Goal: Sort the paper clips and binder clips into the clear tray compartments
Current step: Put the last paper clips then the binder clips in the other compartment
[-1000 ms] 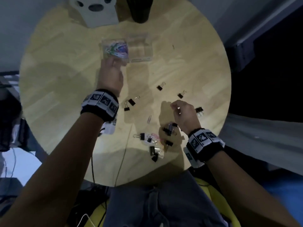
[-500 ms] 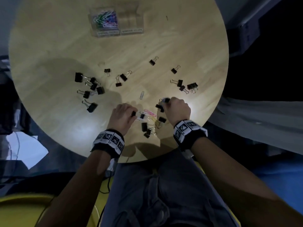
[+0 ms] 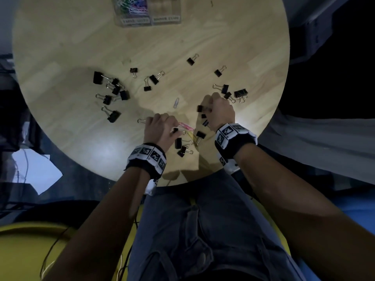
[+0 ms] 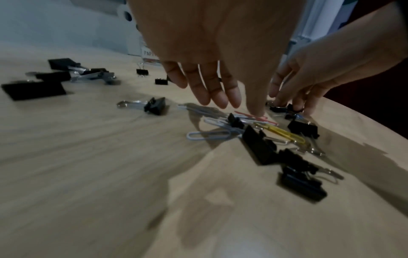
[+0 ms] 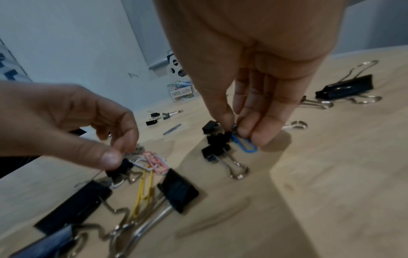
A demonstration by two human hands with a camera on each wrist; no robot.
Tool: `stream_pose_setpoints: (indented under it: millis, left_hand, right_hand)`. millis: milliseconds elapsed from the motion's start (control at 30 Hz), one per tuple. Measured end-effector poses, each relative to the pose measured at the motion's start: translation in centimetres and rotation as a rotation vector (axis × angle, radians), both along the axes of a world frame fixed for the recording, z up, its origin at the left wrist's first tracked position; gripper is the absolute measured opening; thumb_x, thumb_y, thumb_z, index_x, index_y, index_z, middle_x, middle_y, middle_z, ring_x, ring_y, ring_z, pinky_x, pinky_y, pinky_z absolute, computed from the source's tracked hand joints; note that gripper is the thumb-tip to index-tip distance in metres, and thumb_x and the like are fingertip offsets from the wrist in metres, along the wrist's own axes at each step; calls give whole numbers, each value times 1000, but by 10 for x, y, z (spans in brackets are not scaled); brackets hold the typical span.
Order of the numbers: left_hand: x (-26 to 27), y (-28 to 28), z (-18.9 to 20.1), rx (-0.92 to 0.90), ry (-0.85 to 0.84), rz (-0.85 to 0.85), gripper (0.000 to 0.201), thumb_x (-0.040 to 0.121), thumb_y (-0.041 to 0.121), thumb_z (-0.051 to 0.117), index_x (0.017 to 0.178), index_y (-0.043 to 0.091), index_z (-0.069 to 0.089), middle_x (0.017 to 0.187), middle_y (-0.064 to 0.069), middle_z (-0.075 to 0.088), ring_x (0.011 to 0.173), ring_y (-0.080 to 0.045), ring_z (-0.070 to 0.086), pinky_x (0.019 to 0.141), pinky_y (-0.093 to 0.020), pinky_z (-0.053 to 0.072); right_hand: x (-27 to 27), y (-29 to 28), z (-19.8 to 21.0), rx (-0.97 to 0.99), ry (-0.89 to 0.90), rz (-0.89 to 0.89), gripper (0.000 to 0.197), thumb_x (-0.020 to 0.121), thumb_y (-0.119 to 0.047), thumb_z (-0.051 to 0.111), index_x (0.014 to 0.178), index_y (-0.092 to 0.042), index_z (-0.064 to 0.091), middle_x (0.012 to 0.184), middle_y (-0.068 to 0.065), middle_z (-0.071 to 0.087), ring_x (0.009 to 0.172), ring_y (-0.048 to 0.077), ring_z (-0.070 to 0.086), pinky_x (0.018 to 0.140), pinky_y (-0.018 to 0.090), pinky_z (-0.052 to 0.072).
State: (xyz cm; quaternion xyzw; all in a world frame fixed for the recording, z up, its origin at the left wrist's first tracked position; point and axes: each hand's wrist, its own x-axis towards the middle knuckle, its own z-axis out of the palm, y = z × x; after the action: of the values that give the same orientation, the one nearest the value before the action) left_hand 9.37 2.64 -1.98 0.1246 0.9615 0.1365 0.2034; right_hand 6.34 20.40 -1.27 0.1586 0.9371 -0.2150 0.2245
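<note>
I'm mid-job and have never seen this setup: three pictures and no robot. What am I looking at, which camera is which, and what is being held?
There is no machine here, only a person's two bare hands. The wide picture comes from a head camera looking down. The other two come from cameras on the wrists, looking along the fingers.

On the round table lie scattered black binder clips. At the far side is a clear tray with coloured paper clips in one compartment.

The right hand pinches a blue paper clip. The left hand reaches to a pink paper clip, but I cannot tell whether it grips it.
</note>
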Motion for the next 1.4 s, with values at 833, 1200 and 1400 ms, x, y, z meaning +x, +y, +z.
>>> stream_pose_setpoints:
  millis: [833, 1200, 1400]
  left_hand:
    - [-22, 10, -10, 13, -138, -262, 21, 88, 20, 56, 101, 4, 58, 106, -13, 59, 99, -29, 50, 84, -37, 39]
    - [-24, -41, -4, 406, -106, 341, 22, 95, 13, 39, 92, 2, 58, 91, -22, 54, 83, -30, 53, 82, -41, 45]
    - [-15, -45, 7, 471, -229, 509, 10, 75, 25, 34, 68, 19, 38, 64, -3, 46, 63, -21, 39, 63, -28, 28]
  right_hand:
    - [-14, 12, 3, -159, -130, -237, 25, 90, -14, 53, 108, 1, 60, 115, 18, 64, 106, 31, 61, 75, 29, 45]
    - [26, 8, 13, -433, 161, -15, 18, 89, 2, 45, 107, 3, 49, 73, -2, 51, 61, 9, 48, 53, 5, 36]
    - [47, -22, 8, -158, 85, 331, 9, 90, -25, 53, 85, -18, 51, 98, 4, 55, 77, 23, 59, 65, 27, 39]
